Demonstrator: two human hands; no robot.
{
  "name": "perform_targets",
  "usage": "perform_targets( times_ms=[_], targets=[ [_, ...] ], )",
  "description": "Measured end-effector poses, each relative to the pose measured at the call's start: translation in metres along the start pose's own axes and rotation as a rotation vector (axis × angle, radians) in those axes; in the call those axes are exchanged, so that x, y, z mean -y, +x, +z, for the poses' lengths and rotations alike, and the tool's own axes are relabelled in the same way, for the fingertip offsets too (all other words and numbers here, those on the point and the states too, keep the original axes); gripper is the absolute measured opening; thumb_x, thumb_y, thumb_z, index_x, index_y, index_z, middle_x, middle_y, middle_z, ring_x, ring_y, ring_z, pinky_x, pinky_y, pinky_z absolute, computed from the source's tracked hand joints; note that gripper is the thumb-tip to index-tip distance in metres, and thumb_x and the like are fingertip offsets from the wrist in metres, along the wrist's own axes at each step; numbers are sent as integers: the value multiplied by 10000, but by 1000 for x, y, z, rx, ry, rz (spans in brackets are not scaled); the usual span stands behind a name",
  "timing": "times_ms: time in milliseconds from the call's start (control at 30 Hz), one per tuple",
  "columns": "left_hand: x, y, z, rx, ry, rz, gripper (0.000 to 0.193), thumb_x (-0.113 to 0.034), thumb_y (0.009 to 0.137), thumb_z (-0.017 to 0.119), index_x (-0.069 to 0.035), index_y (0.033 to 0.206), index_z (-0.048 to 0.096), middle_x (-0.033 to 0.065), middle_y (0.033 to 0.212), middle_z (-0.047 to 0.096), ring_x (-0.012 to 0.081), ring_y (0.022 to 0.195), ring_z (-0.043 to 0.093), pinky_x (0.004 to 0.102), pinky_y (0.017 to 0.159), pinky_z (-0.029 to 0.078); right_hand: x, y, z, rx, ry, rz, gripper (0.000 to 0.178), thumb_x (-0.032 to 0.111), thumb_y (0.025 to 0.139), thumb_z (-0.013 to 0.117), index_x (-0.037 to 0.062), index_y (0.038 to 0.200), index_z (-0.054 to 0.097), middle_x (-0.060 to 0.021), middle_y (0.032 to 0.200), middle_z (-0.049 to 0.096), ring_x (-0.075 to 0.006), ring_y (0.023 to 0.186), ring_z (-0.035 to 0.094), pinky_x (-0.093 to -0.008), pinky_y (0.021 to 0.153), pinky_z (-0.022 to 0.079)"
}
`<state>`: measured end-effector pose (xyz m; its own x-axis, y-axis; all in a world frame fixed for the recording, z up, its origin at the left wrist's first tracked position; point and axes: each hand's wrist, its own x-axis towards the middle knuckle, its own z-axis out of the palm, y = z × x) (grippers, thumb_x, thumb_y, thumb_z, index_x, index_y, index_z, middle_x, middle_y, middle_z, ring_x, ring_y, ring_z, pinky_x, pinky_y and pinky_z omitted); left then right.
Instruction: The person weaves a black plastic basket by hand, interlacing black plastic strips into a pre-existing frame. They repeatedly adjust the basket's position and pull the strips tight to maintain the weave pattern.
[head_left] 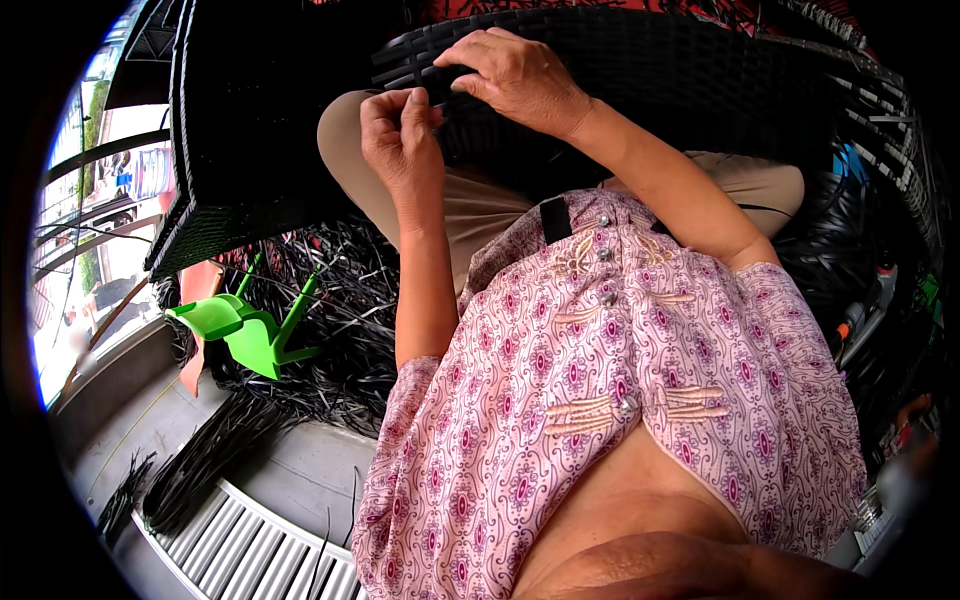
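Note:
A black woven wicker panel lies across my lap, its horizontal strands running from left to right. At its left edge, my left hand is closed in a pinch, thumb against the bent fingers, on what looks like a thin black strip; dark weave hides most of it. My right hand hovers over the wicker just to the right and higher, palm down. Its fingers curve toward the left, with thumb and fingertips apart, and nothing shows between them. Loose strand ends stick out by the fingers of both hands.
Left of me stands a large black wicker piece. Below it are a small green plastic chair, a heap of black strips and a bundle of strips by a white slatted rack. Tools lie at right.

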<state>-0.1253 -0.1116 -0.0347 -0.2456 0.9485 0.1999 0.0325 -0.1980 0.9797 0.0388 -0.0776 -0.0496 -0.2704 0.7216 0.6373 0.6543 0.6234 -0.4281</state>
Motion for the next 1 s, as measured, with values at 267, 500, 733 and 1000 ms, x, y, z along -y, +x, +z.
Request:
perform_targets(
  times_ms=[267,500,733,1000],
  targets=[
    [-61,-6,-25,21,-46,218,75,-31,933,659,0,941,591,51,838,646,82,682,596,196,655,491,27,27,-19,-1,470,-38,205,290,867,730,104,949,758,-10,810,688,-124,769,642,-264,705,547],
    [18,21,-16,53,356,188,79,-107,909,691,-29,913,690,38,810,658,122,681,609,249,637,503,-13,-9,-14,73,189,340,204,282,875,727,81,846,744,-30,695,698,-118,605,651,-271,602,527],
    [38,16,16,37,980,219,214,-311,846,707,-98,871,718,64,896,682,283,832,668,398,742,517,-10,-15,-3,69,-15,383,225,272,805,683,108,654,652,-103,631,657,-311,613,669,-409,611,555],
    [38,19,25,45,1080,185,209,-294,870,636,-101,887,712,76,926,687,309,874,665,423,773,516,-10,-15,1,13,-22,371,248,247,795,670,93,612,603,-119,602,629,-332,580,643,-423,572,532]
  ],
)
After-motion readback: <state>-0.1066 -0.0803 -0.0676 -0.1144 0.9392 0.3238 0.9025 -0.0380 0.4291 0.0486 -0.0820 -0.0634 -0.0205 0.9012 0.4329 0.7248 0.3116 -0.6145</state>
